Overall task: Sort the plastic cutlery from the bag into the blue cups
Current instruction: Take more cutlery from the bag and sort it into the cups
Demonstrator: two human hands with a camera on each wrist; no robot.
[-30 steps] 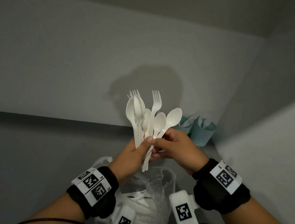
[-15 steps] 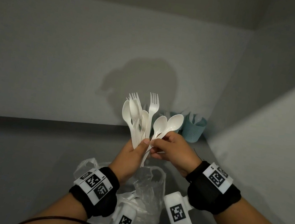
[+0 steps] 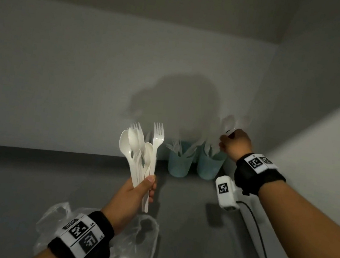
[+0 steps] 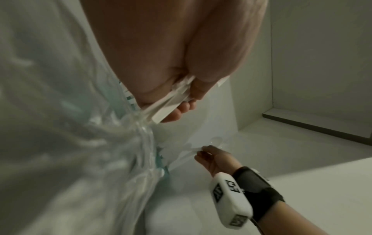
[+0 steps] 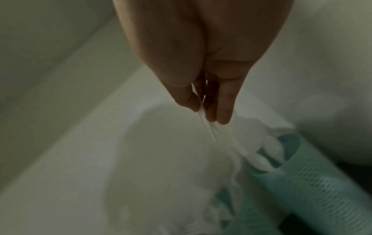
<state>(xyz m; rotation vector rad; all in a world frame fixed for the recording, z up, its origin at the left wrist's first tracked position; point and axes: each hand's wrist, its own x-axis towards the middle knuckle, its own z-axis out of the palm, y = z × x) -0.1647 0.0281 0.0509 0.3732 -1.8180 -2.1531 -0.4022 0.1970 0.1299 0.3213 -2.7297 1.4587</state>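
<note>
My left hand (image 3: 141, 188) grips a fan of white plastic forks and spoons (image 3: 140, 148) upright by their handles (image 4: 171, 103). My right hand (image 3: 231, 141) is raised above the right blue cup (image 3: 210, 165) and pinches blurred white spoons (image 3: 229, 124) by their handles (image 5: 203, 111). The right cup (image 5: 314, 171) holds spoons. The left blue cup (image 3: 179, 163) beside it holds forks. The clear plastic bag (image 3: 145, 234) lies crumpled below my left wrist.
Both cups stand in the back right corner of a grey surface (image 3: 185, 218), against the white back wall (image 3: 83, 84) and close to the right wall (image 3: 325, 150). A black cable (image 3: 259, 235) runs along the right side.
My right hand has left the bundle and swung right and back to above the right cup, carrying spoons. My left hand keeps the remaining cutlery, and the head view has widened.
</note>
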